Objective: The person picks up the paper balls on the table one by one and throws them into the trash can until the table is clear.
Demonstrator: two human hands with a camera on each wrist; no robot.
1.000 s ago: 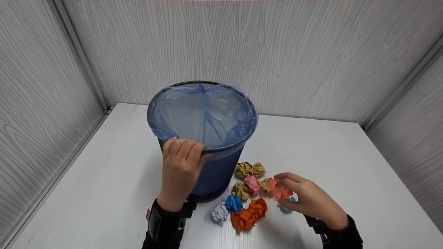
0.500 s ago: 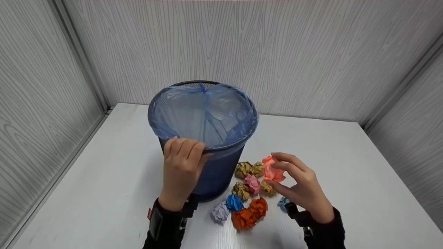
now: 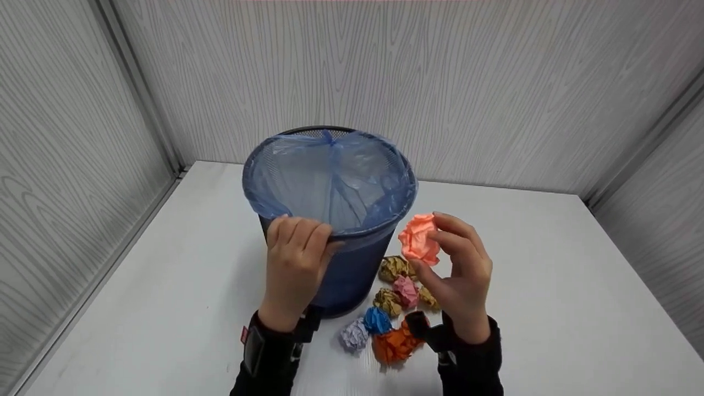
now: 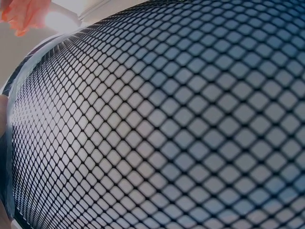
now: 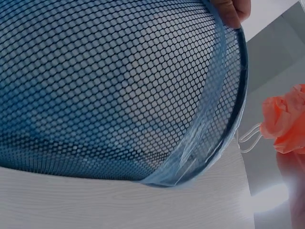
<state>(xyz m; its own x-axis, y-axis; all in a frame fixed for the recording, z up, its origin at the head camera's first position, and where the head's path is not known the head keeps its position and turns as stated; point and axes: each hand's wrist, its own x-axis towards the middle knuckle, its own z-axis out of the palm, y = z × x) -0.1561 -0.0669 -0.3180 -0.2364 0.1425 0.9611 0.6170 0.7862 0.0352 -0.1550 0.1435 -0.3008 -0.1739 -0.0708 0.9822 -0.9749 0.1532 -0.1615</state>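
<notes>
A dark mesh wastebasket [image 3: 352,275] stands on the white table, lined with a translucent blue plastic bag [image 3: 308,181] folded over its rim. My left hand [image 3: 297,264] grips the near rim, fingers over the edge and thumb outside. Beside the basket's right side, my right hand [image 3: 465,269] pinches a coral crumpled paper ball [image 3: 419,240] between thumb and fingers, raised above the table and apart from the rim. The right wrist view shows the coral ball [image 5: 283,121] near the rim, and the left hand [image 5: 231,10] on the basket. Mesh fills most of the left wrist view.
Several crumpled paper balls lie right of the basket's base: tan [image 3: 397,268], pink [image 3: 406,291], blue [image 3: 377,320], pale lavender [image 3: 354,336] and orange [image 3: 393,346]. Grey wood-grain panels [image 3: 352,66] enclose the white table [image 3: 550,286] at the back and both sides.
My right hand has lifted the coral paper ball off the table and carried it up and left towards the basket. My left hand keeps its hold on the rim.
</notes>
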